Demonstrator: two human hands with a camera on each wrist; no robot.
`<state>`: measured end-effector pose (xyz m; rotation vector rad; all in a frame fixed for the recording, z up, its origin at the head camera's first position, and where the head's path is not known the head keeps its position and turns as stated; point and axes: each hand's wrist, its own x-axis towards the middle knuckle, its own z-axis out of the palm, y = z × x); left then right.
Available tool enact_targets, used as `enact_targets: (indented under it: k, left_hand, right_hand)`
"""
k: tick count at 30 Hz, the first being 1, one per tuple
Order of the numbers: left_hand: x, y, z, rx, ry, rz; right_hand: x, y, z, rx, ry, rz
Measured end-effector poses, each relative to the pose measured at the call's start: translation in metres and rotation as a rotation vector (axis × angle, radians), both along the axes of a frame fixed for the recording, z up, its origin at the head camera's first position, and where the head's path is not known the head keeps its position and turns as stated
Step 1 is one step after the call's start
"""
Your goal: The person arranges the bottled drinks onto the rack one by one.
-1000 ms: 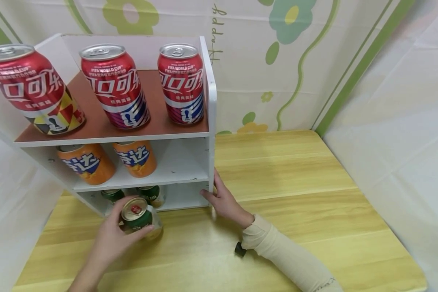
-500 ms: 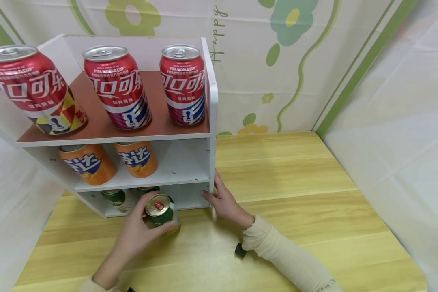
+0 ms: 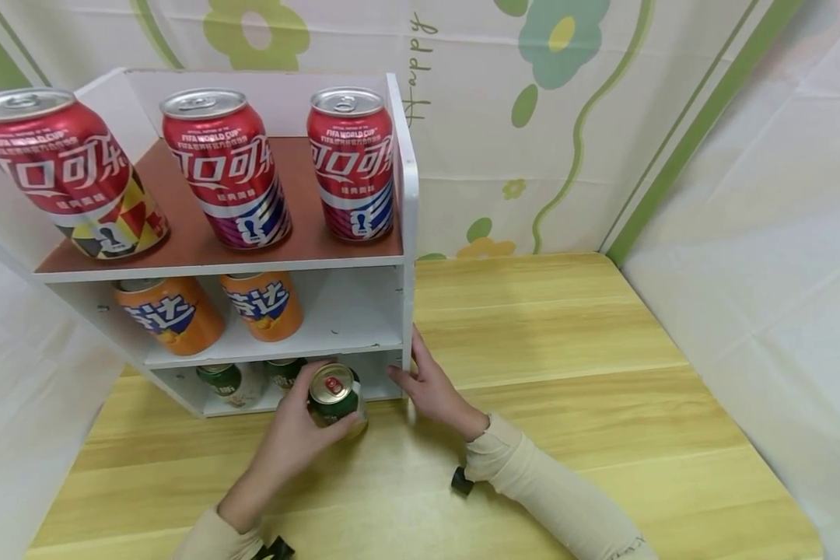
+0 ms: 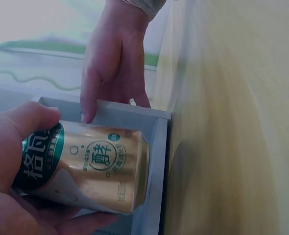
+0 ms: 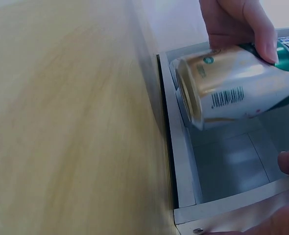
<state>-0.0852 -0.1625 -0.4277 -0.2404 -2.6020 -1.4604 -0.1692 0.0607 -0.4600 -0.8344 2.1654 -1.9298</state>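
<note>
My left hand [image 3: 296, 429] grips a green and gold drink can [image 3: 335, 394] near its top, thumb on one side and fingers on the other. In the left wrist view this can [image 4: 88, 164] is at the mouth of the bottom compartment. My right hand [image 3: 437, 394] holds the right side panel of the white shelf [image 3: 407, 233], its thumb on the front edge. Behind the held can, two more green cans stand on the bottom level, the left can [image 3: 227, 383] and the right can [image 3: 283, 373], the latter partly hidden by my left hand.
On the middle level stand two orange soda cans, one at left [image 3: 170, 315] and one beside it [image 3: 264, 306]. Three red cola cans, among them the middle can [image 3: 227, 167], stand on top. The shelf rests on a wooden table [image 3: 567, 373] before a flowered cloth [image 3: 476, 132].
My left hand has carried the green can to the right along the shelf's front, closer to the bottom level's right part. My right hand stays on the side panel.
</note>
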Motion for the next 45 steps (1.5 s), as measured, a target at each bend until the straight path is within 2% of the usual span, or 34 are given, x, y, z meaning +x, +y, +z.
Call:
enact_targets:
  k: [5,11,21,23,30,33,38,41,45]
  left_hand:
    - [-0.005,0.006,0.001,0.025,-0.002,0.009]
    - [-0.009,0.011,0.007,-0.011,-0.065,0.035]
    - [-0.021,0.017,0.005,-0.012,-0.055,-0.007]
    - [-0.024,0.017,0.004,-0.009,-0.049,-0.006]
    - [-0.033,0.019,0.005,-0.006,-0.048,0.000]
    - [-0.036,0.021,0.006,-0.017,-0.070,-0.001]
    - [-0.040,0.025,0.007,-0.028,-0.097,0.008]
    - [-0.043,0.026,0.006,-0.027,-0.084,0.006]
    - [-0.046,0.027,0.003,-0.026,-0.066,0.008]
  right_hand:
    - [0.000,0.000,0.000,-0.004,-0.007,0.006]
    - [0.000,0.000,-0.001,-0.017,0.001,0.010]
    - [0.000,-0.002,-0.002,-0.036,-0.001,0.016]
    - [0.002,-0.002,0.001,-0.041,-0.010,0.015]
    - [0.014,-0.001,0.028,-0.026,0.003,0.019]
    - [0.015,-0.001,0.030,-0.021,-0.001,0.023]
    - [0.008,-0.002,0.017,-0.019,-0.022,0.020]
    - [0.002,-0.002,0.005,-0.018,-0.023,0.011]
    - [0.000,-0.002,0.000,-0.020,-0.022,0.011]
